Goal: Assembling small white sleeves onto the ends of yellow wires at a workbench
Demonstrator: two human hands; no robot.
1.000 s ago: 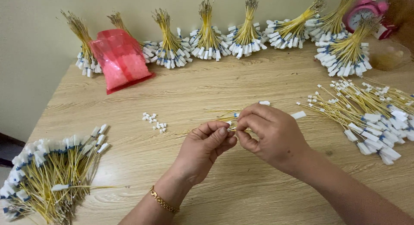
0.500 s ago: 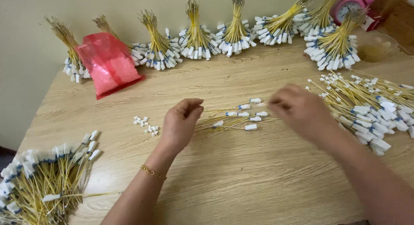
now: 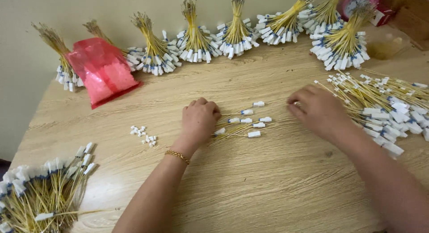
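Yellow leads with white plugs cover a wooden table [image 3: 268, 188]. At far left lies a finished heap [image 3: 40, 193]; a red bag [image 3: 105, 72] and tied bundles [image 3: 237, 23] line the wall. Loose white caps [image 3: 144, 134] sit near the left hand [image 3: 199, 119], curled knuckles-up on a small fan of leads [image 3: 243, 123]. The right hand [image 3: 315, 110], fingers bent, reaches the loose pile [image 3: 384, 103]; whether it grips anything is hidden. Many leads appear left to sort.
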